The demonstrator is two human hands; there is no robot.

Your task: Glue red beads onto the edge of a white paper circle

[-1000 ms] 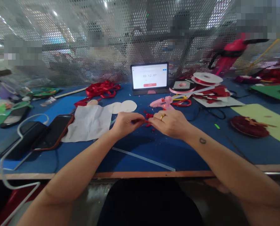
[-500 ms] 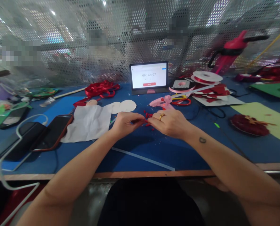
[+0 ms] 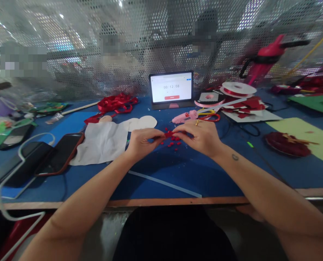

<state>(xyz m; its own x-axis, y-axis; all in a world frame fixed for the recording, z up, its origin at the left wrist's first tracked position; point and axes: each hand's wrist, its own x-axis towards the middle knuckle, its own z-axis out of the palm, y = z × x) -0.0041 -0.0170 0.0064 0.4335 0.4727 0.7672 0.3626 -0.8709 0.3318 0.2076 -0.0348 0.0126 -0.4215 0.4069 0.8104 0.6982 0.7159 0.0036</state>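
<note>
Between my two hands a short piece of red ribbon (image 3: 168,135) is stretched. My left hand (image 3: 143,139) pinches its left end between thumb and fingertips. At the other end, my right hand (image 3: 201,137), with a gold ring, pinches it too. Small red bits (image 3: 173,144) lie scattered on the blue table just below and behind the fingertips. A pink glue gun (image 3: 185,116) rests behind my right hand, beside scissors (image 3: 214,116) with red and yellow handles. White cut-out shapes (image 3: 143,122) and a white cloth (image 3: 104,143) lie left of my left hand.
A clear glue stick (image 3: 165,184) lies near the table's front edge. A tablet (image 3: 171,88) showing a timer stands at the back. Ribbon spools (image 3: 239,88) are at back right, a dark red round piece (image 3: 286,144) at right. A phone (image 3: 60,154) and white cable (image 3: 22,152) occupy the left.
My right hand has turned and its fingers have opened out somewhat from a tighter curl. More of the red ribbon now shows between the hands. The left hand has hardly moved.
</note>
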